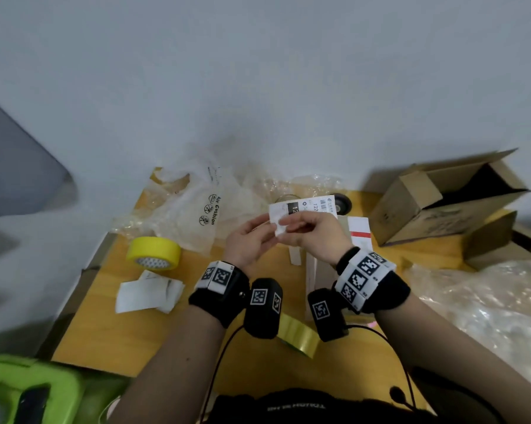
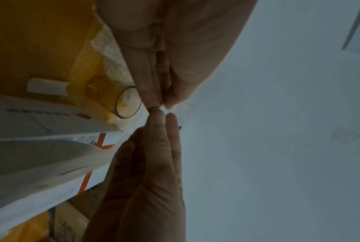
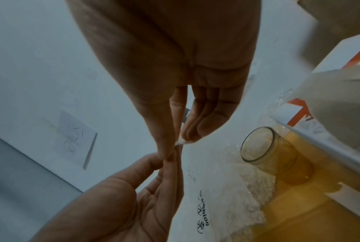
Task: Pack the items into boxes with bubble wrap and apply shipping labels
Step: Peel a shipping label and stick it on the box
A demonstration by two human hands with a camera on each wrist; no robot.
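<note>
While both hands work one corner, the shipping label (image 1: 301,211) is held above the worktop (image 1: 111,325), over the white carton (image 1: 359,231). Left hand (image 1: 249,243): grip narrow, thumb and fingers pinching the corner. Right hand (image 1: 311,232): grip narrow, pinching the same corner. Method, advised: peel the backing slowly from that corner, keeping the sheet flat to avoid creasing. Appearance: white rectangle, barcode, black band, printed digits. Clear glass (image 3: 264,147) lies nearby on bubble wrap (image 1: 190,209).

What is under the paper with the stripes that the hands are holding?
Below the shipping label sit bubble wrap and a clear glass lying on the table. The rest is hidden.
</note>
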